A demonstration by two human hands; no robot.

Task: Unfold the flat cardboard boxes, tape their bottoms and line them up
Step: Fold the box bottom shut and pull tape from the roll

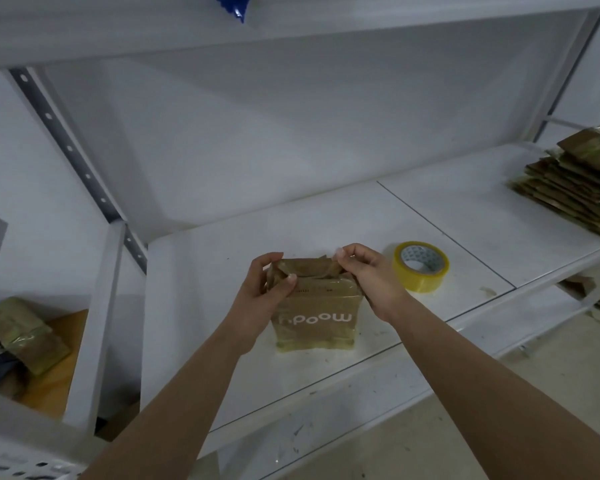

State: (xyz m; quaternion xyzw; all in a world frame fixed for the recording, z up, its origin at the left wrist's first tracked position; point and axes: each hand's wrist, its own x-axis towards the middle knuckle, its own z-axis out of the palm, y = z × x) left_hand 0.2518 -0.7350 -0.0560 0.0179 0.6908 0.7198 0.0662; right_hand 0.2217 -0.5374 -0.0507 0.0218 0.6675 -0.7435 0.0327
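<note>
A small brown cardboard box (315,320) with white upside-down lettering stands on the white shelf (378,216), its upper flaps partly raised. My left hand (264,292) grips the box's upper left corner, thumb on the front face. My right hand (368,275) pinches a flap at the upper right corner. A roll of yellow tape (420,266) lies flat on the shelf just right of my right hand. A stack of flat cardboard boxes (579,185) sits at the shelf's far right.
A slotted metal upright (73,154) stands at the left. On a lower level at the left lie brown packets (25,334) and a dark item. A white perforated basket rim (18,459) shows at the bottom left. Something blue (232,5) hangs from the shelf above.
</note>
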